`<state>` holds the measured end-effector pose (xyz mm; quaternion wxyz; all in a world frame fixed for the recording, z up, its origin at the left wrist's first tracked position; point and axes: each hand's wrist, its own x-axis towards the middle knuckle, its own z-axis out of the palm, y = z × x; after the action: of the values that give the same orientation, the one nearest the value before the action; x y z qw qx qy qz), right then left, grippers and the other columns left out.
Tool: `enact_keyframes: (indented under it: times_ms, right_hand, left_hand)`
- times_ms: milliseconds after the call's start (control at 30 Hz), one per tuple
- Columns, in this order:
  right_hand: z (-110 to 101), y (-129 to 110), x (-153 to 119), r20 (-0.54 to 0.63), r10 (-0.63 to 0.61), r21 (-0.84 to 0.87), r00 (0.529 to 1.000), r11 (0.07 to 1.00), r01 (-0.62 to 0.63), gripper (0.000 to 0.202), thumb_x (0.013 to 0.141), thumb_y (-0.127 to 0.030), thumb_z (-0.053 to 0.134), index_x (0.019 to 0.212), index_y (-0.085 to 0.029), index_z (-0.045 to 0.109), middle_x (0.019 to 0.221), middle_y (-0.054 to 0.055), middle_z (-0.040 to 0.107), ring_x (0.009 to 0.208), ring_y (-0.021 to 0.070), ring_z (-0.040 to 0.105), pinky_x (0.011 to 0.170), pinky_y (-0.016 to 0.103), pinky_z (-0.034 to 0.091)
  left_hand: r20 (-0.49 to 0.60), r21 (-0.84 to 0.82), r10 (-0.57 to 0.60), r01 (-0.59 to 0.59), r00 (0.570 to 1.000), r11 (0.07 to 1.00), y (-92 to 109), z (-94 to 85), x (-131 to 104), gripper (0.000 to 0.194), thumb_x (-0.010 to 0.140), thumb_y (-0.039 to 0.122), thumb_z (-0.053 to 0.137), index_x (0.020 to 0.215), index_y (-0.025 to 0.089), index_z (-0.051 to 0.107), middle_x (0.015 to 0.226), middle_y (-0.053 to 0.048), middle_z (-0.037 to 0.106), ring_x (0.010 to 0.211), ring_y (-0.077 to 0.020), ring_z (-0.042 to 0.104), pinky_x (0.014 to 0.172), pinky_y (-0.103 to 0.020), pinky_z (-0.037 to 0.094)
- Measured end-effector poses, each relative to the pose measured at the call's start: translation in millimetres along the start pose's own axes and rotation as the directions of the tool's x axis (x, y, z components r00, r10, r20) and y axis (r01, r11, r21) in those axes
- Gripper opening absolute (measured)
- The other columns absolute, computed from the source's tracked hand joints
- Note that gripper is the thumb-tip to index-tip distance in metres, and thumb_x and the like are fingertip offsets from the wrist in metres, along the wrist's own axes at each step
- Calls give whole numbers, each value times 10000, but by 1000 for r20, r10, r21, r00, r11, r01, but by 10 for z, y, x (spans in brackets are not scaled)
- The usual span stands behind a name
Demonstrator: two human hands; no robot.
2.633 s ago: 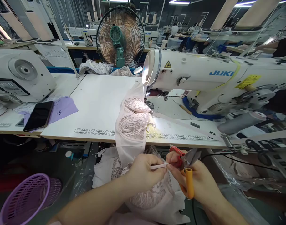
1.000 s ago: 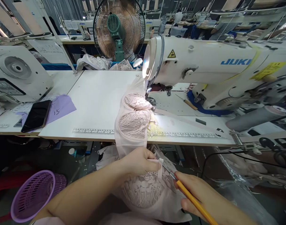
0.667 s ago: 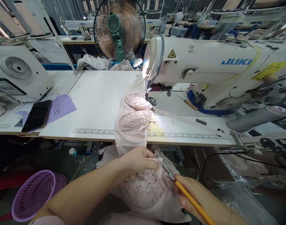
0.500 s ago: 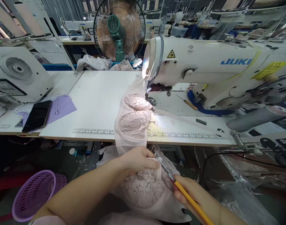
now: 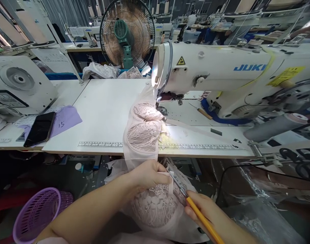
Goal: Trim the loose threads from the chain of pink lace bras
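Observation:
A pale pink lace bra [image 5: 155, 206] hangs over my lap, and another lace-cup section [image 5: 144, 135] of the pale garment work runs up the table to the needle. My left hand [image 5: 151, 176] pinches the bra's upper edge, where a narrow white strip [image 5: 171, 184] folds down. From the right, my right hand [image 5: 200, 210] grips scissors with an orange handle [image 5: 203, 218]. Their metal blades [image 5: 178, 183] point up and left, with the tips at the fabric close to my left fingers. Whether the blades are apart I cannot tell.
The white JUKI sewing machine [image 5: 216, 67] stands over the table [image 5: 104, 101]. A phone [image 5: 40, 128] lies on purple paper [image 5: 66, 120] at left. A small awl [image 5: 204, 113] rests beside the machine base. Below left is a purple basket [image 5: 35, 213]; a fan [image 5: 127, 34] stands behind.
The view has shifted slightly. Both hands stay at nearly the same spot on the fabric, and the scissors have moved only a little left.

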<state>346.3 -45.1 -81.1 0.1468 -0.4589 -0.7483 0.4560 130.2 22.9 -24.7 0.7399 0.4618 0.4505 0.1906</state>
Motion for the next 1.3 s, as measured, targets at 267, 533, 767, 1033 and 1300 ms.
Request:
enact_keyframes:
  times_ms: [267, 533, 767, 1033, 1300]
  right_hand:
    - [-75, 67, 26, -92, -68, -79, 993, 995, 60, 424, 961, -568, 307, 697, -237, 328, 620, -35, 403, 536, 140, 407, 488, 250, 313]
    - [-285, -92, -37, -117, -92, -252, 989, 966, 60, 387, 860, -474, 536, 676, -241, 287, 627, -42, 409, 548, 142, 395, 494, 241, 319]
    - [-460, -104, -19, -89, -81, -435, 993, 900, 35, 402, 837, -535, 561, 677, -242, 338, 605, -33, 441, 515, 156, 423, 493, 248, 284]
    - [-501, -292, -2, -24, 14, -487, 1000, 873, -24, 426, 827, -601, 532, 655, -241, 383, 616, 13, 530, 523, 187, 472, 498, 268, 301]
    - [-511, -348, -1, -42, -10, -477, 999, 879, -11, 404, 820, -590, 570, 674, -236, 442, 615, 14, 566, 523, 193, 510, 489, 264, 314]
  left_hand:
    - [42, 135, 108, -113, 993, 984, -41, -41, -57, 383, 718, 287, 612, 461, 201, 342, 463, 78, 257, 444, -61, 207, 462, -284, 111]
    - [77, 214, 360, -368, 930, 905, -57, -141, -180, 344, 786, 338, 650, 523, 140, 548, 574, 33, 394, 524, -78, 373, 499, -241, 286]
    - [83, 139, 431, -439, 898, 888, -101, -192, -213, 204, 771, 323, 723, 787, 128, 783, 836, -116, 695, 769, -192, 640, 707, -298, 493]
    - [132, 128, 420, -435, 898, 891, -101, -239, -218, 250, 802, 367, 700, 886, 151, 795, 890, -128, 746, 804, -211, 663, 709, -284, 498]
    - [156, 209, 320, -348, 935, 914, -73, -230, -222, 452, 760, 559, 675, 834, 129, 792, 793, -104, 710, 772, -214, 637, 670, -278, 481]
